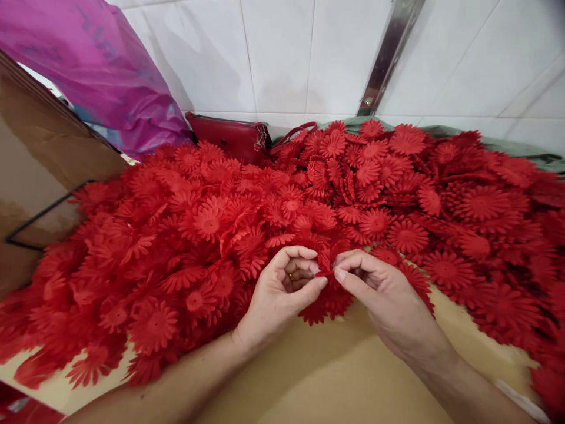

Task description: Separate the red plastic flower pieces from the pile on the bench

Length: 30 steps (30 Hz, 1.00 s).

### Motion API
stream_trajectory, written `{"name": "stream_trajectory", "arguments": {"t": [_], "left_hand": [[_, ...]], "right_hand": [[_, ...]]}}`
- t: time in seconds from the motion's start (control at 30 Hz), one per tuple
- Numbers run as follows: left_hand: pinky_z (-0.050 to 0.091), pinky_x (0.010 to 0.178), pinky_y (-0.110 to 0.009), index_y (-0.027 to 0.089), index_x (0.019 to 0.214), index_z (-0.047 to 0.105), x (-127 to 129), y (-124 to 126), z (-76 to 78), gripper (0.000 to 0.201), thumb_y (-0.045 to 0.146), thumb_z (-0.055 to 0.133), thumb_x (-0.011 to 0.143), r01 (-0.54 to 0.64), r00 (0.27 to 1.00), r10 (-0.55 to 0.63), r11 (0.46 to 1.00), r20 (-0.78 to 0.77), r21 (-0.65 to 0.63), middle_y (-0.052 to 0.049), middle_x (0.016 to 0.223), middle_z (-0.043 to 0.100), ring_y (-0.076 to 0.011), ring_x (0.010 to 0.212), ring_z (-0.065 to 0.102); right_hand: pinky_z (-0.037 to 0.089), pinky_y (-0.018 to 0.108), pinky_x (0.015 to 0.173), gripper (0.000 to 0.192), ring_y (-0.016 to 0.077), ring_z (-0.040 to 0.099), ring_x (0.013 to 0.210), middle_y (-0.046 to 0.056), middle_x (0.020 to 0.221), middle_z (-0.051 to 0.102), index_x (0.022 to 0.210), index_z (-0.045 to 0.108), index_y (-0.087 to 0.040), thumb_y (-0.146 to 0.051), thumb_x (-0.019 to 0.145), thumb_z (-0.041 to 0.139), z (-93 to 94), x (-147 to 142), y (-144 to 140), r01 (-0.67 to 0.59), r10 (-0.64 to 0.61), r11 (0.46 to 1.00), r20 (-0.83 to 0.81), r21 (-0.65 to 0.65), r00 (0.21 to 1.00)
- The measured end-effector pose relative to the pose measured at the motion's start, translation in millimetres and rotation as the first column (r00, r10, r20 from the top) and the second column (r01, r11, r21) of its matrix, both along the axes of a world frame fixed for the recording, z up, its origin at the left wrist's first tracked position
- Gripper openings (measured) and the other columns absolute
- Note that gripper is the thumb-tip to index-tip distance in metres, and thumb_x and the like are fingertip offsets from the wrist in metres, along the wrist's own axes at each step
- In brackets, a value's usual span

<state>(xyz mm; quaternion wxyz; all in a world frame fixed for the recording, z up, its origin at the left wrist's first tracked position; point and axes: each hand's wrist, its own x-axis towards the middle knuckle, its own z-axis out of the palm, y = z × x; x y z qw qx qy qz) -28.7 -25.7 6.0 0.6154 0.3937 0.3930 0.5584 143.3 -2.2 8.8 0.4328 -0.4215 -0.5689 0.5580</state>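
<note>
pinching one red flower point(327, 275) between left hand point(282, 291) and right hand point(383, 294) fingertips, best kept light, clear of the flower pile point(212, 224).

Both arms are bare from the elbow down, with no sleeve, watch or bracelet anywhere along them. The left hand point(285, 288) wears a thin gold-coloured ring on one finger, just a small glint among the curled fingers. The right hand point(384, 294) wears no ring that can be seen. Fingernails on both are short, plain and unpainted. No gloves, tape or markings show on either hand.
</note>
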Motion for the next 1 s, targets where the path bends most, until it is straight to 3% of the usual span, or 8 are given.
{"name": "stream_trajectory", "arguments": {"t": [0.17,0.27,0.47,0.63,0.7,0.83,1.0], "left_hand": [[0.05,0.077,-0.014,0.018,0.104,0.063,-0.8,2.4,-1.4,0.03,0.016,0.08,0.08,-0.043,0.999,0.043,0.999,0.009,-0.025,0.003,0.087,0.066,-0.0042,0.078,0.061],[0.05,0.076,-0.015,0.018,0.104,0.063,-1.9,3.9,-3.0,0.032,0.019,0.082,0.079,-0.061,0.998,0.062,0.997,0.029,-0.046,0.003,0.088,0.065,-0.0043,0.076,0.06],[0.05,0.081,-0.019,0.021,0.108,0.058,-2.1,2.6,-5.1,0.036,0.026,0.081,0.081,-0.075,0.997,0.075,0.997,0.034,0.002,0.003,0.091,0.063,-0.0068,0.081,0.061],[0.05,0.083,-0.018,0.021,0.106,0.056,-1.7,3.0,-4.7,0.038,0.026,0.083,0.079,-0.068,0.997,0.068,0.998,0.046,-0.007,0.004,0.091,0.064,-0.0061,0.083,0.061],[0.05,0.083,-0.017,0.02,0.104,0.056,-1.8,3.2,-4.8,0.037,0.024,0.083,0.079,-0.057,0.997,0.057,0.998,0.045,-0.009,0.004,0.091,0.063,-0.0057,0.083,0.061],[0.05,0.084,-0.019,0.02,0.103,0.057,-1.8,3.4,-5.2,0.034,0.024,0.081,0.081,-0.052,0.998,0.052,0.999,0.034,-0.009,0.003,0.091,0.061,-0.0061,0.083,0.06],[0.047,0.08,-0.017,0.02,0.102,0.056,-0.4,2.9,-3.1,0.031,0.022,0.079,0.082,-0.059,0.998,0.06,0.998,-0.016,0.022,0.003,0.094,0.057,-0.0062,0.082,0.056]], "right_hand": [[0.044,0.026,0.08,0.021,0.0139,0.054,0.083,-0.001,0.083,0.065,0.077,0.072,-0.023,-0.04,0.073,0.083,3.4,-2.0,0.4,0.087,-0.135,0.959,-0.166,-0.27,0.977],[0.046,0.027,0.08,0.027,0.0141,0.055,0.082,-0.001,0.082,0.066,0.08,0.073,-0.023,-0.042,0.068,0.088,4.7,-3.5,0.8,0.102,-0.178,0.935,-0.2,-0.341,0.963],[0.053,0.034,0.092,0.034,0.019,0.065,0.095,0.004,0.097,0.072,0.093,0.072,-0.023,-0.055,0.083,0.074,4.6,-5.0,-1.6,0.063,-0.1,0.978,-0.183,-0.198,0.978],[0.055,0.036,0.096,0.045,0.021,0.067,0.102,0.005,0.106,0.071,0.103,0.066,-0.024,-0.042,0.069,0.088,-1.3,-6.4,-3.9,0.095,-0.095,0.995,0.017,-0.027,0.995],[0.055,0.036,0.094,0.036,0.02,0.068,0.099,0.004,0.103,0.071,0.102,0.067,-0.024,-0.042,0.076,0.083,-3.4,-6.3,-4.5,0.118,-0.118,0.993,0.074,0.01,0.99],[0.054,0.032,0.089,0.024,0.0181,0.065,0.096,0.003,0.1,0.071,0.101,0.069,-0.024,-0.044,0.088,0.071,-3.2,-3.5,-3.2,0.059,-0.057,0.998,0.056,-0.029,0.997],[0.052,0.03,0.079,0.023,0.0163,0.061,0.082,0.001,0.085,0.067,0.086,0.066,-0.022,-0.045,0.086,0.071,1.1,-3.0,0.9,0.082,-0.101,0.982,-0.106,-0.171,0.989]]}}
